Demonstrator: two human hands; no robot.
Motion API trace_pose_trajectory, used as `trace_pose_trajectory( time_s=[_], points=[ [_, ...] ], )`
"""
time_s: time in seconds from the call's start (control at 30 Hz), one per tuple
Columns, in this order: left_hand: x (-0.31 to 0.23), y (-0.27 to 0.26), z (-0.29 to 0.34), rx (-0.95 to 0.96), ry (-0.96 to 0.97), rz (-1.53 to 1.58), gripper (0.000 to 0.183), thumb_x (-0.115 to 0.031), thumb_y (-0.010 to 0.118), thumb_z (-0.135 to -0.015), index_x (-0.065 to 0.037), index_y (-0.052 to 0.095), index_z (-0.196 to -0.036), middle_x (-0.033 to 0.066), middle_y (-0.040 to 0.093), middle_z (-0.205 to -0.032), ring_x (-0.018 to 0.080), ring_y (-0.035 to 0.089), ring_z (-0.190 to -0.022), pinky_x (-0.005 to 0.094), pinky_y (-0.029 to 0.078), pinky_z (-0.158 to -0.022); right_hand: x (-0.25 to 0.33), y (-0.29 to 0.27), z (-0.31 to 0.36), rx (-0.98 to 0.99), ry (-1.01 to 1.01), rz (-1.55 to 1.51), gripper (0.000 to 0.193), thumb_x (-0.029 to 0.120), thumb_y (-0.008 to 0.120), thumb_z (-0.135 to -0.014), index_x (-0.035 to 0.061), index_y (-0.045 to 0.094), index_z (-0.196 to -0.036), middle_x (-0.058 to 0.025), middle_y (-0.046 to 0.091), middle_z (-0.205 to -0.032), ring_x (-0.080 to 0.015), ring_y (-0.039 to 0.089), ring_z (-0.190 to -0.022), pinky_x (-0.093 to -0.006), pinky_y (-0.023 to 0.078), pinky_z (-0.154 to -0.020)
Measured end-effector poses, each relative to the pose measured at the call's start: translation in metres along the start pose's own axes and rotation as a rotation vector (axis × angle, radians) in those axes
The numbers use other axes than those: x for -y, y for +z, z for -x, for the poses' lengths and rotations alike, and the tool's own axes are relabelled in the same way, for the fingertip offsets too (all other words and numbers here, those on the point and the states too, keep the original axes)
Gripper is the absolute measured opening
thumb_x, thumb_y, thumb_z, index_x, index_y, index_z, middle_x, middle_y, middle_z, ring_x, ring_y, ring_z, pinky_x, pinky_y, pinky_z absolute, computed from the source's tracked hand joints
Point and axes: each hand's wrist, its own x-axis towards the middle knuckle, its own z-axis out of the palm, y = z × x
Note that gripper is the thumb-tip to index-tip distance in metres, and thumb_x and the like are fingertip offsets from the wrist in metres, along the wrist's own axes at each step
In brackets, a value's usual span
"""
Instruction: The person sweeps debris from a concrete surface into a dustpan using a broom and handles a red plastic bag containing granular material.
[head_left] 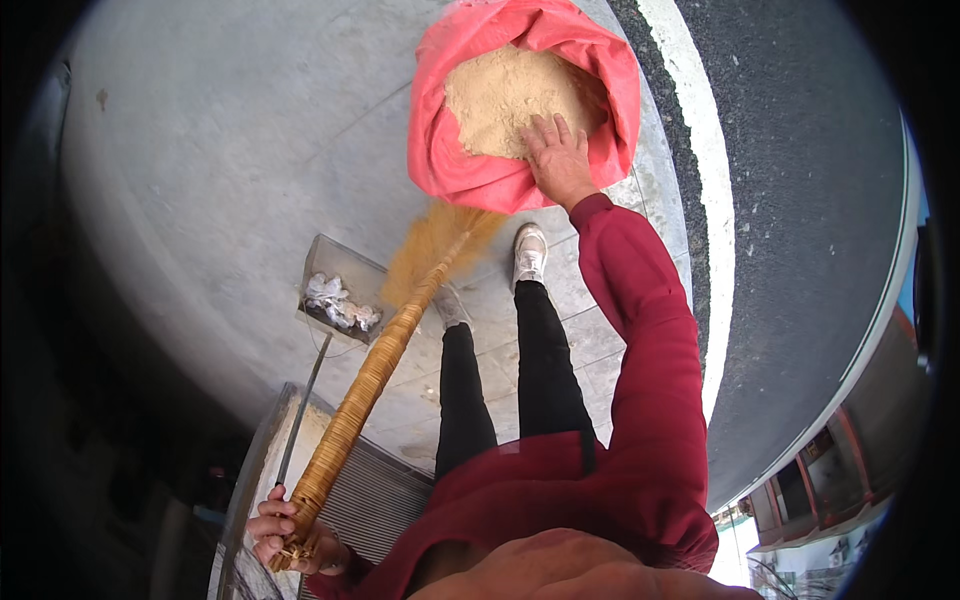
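Observation:
My left hand point(277, 530), at the lower left, is closed around the top end of a long straw broom point(368, 385). The thin dark rod point(305, 410) of a dustpan point(352, 262) also passes into its fingers. Crumpled white tissue-like litter point(340, 303) lies in the dustpan. The broom's bristles fan out on the ground between the dustpan and a large red sack point(432, 165). That sack has its mouth rolled open and is full of tan, sawdust-like powder point(510, 90). My right hand point(562, 160) rests on the near edge of the powder, palm down with fingers apart, holding nothing.
My shoes point(530, 252) stand on pale paving point(230, 130) just below the sack. A white painted line point(712, 190) and a dark asphalt road point(810, 200) run along the right. A ridged grey metal surface point(375, 490) with a pale ledge lies beside my left forearm.

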Motion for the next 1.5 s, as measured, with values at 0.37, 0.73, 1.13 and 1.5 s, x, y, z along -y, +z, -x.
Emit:
trace_pose_trajectory(
  time_s=[0.37, 0.73, 1.13, 1.5],
  points=[
    [0.007, -0.002, 0.003, -0.006, 0.037, 0.038, 0.034, -0.045, 0.052, -0.083, -0.015, 0.043, -0.094, 0.0031, 0.041, -0.08, 0.0181, 0.049, -0.073, 0.0425, 0.044, -0.081, -0.119, 0.034, 0.095, 0.144, 0.343, 0.109, 0.05, 0.027, 0.054, -0.08, 0.0102, 0.043, -0.125, -0.0113, 0.042, -0.128, -0.0264, 0.04, -0.118, -0.0468, 0.034, -0.095],
    [0.004, 0.0, 0.006, -0.007, 0.094, 0.086, 0.032, -0.043, 0.05, -0.085, -0.014, 0.045, -0.094, 0.0044, 0.044, -0.078, 0.0193, 0.052, -0.07, 0.0422, 0.046, -0.08, -0.053, 0.011, 0.079, 0.05, 0.478, -0.171, 0.031, 0.027, 0.048, -0.083, 0.0055, 0.063, -0.067, -0.0164, 0.061, -0.076, -0.0306, 0.059, -0.077, -0.0473, 0.041, -0.076],
    [0.016, -0.01, 0.017, -0.018, 0.124, 0.096, 0.035, -0.045, 0.05, -0.085, -0.012, 0.043, -0.094, 0.0053, 0.044, -0.078, 0.02, 0.054, -0.07, 0.0435, 0.048, -0.078, 0.126, 0.019, 0.009, -0.004, -0.132, -0.273, 0.053, 0.009, 0.047, -0.079, 0.0102, 0.034, -0.13, -0.0094, 0.032, -0.136, -0.0328, 0.029, -0.125, -0.05, 0.033, -0.093],
    [0.021, -0.019, 0.026, -0.031, 0.103, 0.212, 0.034, -0.043, 0.057, -0.081, -0.012, 0.048, -0.094, 0.0058, 0.047, -0.078, 0.0218, 0.055, -0.073, 0.0443, 0.047, -0.08, 0.157, 0.034, 0.03, -0.011, 0.002, -0.36, 0.02, 0.015, 0.054, -0.078, 0.0068, 0.06, -0.095, -0.0111, 0.059, -0.096, -0.0245, 0.055, -0.092, -0.0398, 0.043, -0.074]
  ],
)
